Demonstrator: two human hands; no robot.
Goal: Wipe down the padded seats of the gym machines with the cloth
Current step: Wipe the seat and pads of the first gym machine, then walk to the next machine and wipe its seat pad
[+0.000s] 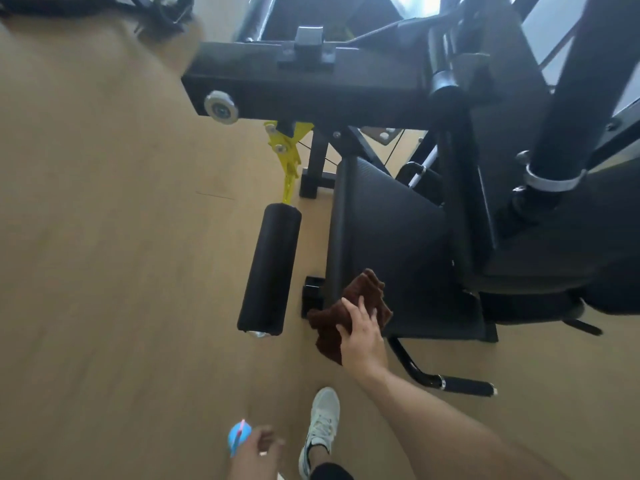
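Wiping the leg machine's seat pad

Right hand (363, 336) presses the brown cloth (349, 313), fingers spread, on the padded seat (388, 237) front corner; left hand (256, 452) grips a blue spray bottle (237, 438). I'd use long overlapping strokes.

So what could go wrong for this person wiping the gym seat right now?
The brown cloth sits at the seat's near corner with part hanging off the edge, so the right hand may miss much of the pad. The left hand grips a blue bottle, so it can't easily steady anything. A low black handle juts out near the white shoe, a possible trip hazard.
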